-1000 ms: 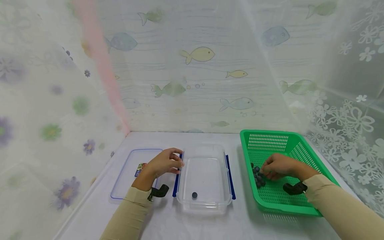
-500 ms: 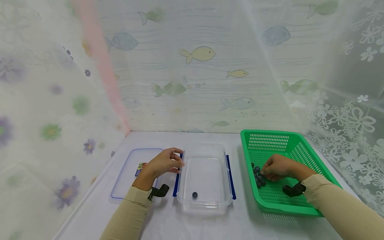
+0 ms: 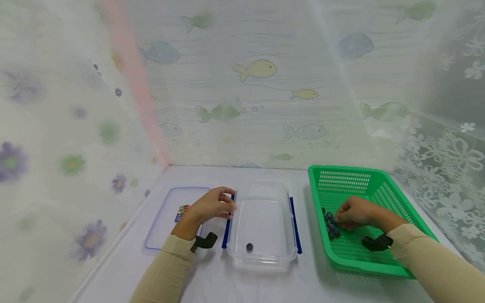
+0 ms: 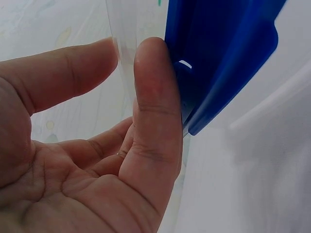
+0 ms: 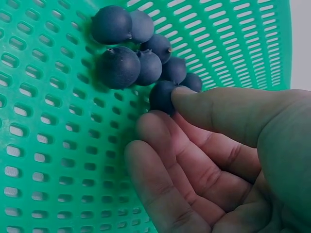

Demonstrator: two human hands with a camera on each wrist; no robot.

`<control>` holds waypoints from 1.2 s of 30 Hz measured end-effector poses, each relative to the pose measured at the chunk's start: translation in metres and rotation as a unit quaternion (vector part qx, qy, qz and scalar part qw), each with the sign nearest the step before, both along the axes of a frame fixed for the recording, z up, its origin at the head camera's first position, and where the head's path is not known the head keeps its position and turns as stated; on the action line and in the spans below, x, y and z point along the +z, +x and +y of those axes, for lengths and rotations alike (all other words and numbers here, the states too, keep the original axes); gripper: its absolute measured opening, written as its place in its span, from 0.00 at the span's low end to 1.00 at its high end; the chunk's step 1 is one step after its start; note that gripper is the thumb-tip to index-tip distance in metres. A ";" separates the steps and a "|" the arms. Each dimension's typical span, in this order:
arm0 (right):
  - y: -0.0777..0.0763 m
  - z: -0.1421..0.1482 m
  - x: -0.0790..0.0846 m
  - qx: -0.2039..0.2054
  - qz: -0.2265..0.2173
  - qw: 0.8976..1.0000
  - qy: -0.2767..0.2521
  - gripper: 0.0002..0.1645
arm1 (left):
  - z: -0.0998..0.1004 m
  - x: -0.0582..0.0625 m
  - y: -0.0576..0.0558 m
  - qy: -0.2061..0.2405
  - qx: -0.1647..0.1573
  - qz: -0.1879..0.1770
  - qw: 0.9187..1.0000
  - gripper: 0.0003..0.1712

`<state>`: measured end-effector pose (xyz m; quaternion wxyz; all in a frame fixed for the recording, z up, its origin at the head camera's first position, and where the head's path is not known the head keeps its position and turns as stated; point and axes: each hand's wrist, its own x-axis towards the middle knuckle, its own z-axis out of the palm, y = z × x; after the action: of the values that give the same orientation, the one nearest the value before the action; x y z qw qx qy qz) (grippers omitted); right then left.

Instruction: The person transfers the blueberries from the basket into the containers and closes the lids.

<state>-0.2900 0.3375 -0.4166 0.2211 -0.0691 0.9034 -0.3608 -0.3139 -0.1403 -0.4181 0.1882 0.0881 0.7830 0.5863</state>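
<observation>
While right hand pinches smooth, round blueberry | inside slotted green basket | left hand clamps clear plastic box

smooth plastic box, matt blueberries, plastic basket

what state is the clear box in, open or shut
Open: the blue-rimmed lid lies on the table beside the box.

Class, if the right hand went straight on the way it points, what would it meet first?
Probably the neighbouring blueberries in the green basket, just beyond the pinched blueberry at the right hand's fingertips; depth leaves unclear which one.
</observation>
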 end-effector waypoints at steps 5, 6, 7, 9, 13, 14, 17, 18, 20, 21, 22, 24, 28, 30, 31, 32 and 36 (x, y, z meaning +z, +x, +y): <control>0.003 0.006 0.004 -0.003 0.012 1.000 -0.002 0.11 | 0.004 0.001 -0.002 0.003 -0.010 0.004 1.000 0.38; 0.003 0.007 0.004 -0.004 0.012 1.000 -0.006 0.11 | 0.004 0.000 -0.002 0.003 -0.010 0.003 1.000 0.39; 0.003 0.008 0.004 -0.004 0.011 1.000 -0.011 0.12 | 0.004 0.000 -0.002 0.002 -0.008 0.003 1.000 0.38; 0.003 0.008 0.003 -0.004 0.008 1.000 -0.024 0.13 | 0.003 -0.001 0.000 0.003 -0.004 0.000 1.000 0.38; 0.003 0.009 0.003 0.001 0.005 0.999 -0.047 0.15 | 0.001 -0.003 0.004 0.006 -0.005 -0.004 1.000 0.38; 0.003 0.009 0.004 0.002 0.006 0.999 -0.052 0.16 | 0.001 -0.003 0.005 0.008 -0.007 -0.004 1.000 0.38; 0.004 0.009 0.009 0.005 0.009 0.997 -0.070 0.18 | 0.000 -0.003 0.006 0.012 -0.010 -0.005 1.000 0.39; 0.003 0.009 0.011 0.007 0.011 0.997 -0.078 0.19 | 0.000 -0.002 0.005 0.014 -0.009 -0.005 1.000 0.39; 0.002 0.007 0.018 0.010 0.018 0.995 -0.093 0.20 | -0.001 -0.001 0.004 0.013 -0.011 0.002 1.000 0.38; 0.001 0.006 0.021 0.012 0.021 0.995 -0.100 0.20 | -0.001 0.000 0.003 0.014 -0.010 0.004 1.000 0.38; 0.002 0.005 0.024 0.013 0.023 0.994 -0.107 0.20 | -0.002 0.000 0.003 0.013 -0.010 0.005 1.000 0.38; 0.002 0.004 0.030 0.013 0.027 0.993 -0.117 0.21 | -0.002 0.001 0.002 0.011 -0.008 0.009 1.000 0.37; 0.004 0.000 0.043 0.007 0.027 0.990 -0.135 0.23 | -0.002 0.004 0.000 0.006 -0.005 0.010 1.000 0.37; 0.005 -0.002 0.049 0.006 0.026 0.989 -0.144 0.24 | -0.002 0.005 0.000 0.005 -0.004 0.009 1.000 0.37; 0.007 -0.003 0.052 0.005 0.025 0.989 -0.149 0.24 | -0.002 0.005 0.000 0.005 -0.005 0.009 1.000 0.37; 0.008 -0.005 0.054 0.004 0.025 0.988 -0.152 0.24 | -0.002 0.005 0.001 0.005 -0.004 0.006 1.000 0.37; 0.013 -0.014 0.059 -0.001 0.026 0.986 -0.165 0.25 | -0.001 0.000 0.002 0.008 0.001 -0.004 1.000 0.37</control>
<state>-0.2772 0.3237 -0.3572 0.1828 -0.1129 0.8371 -0.5032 -0.3115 -0.1413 -0.4177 0.1904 0.0867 0.7775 0.5931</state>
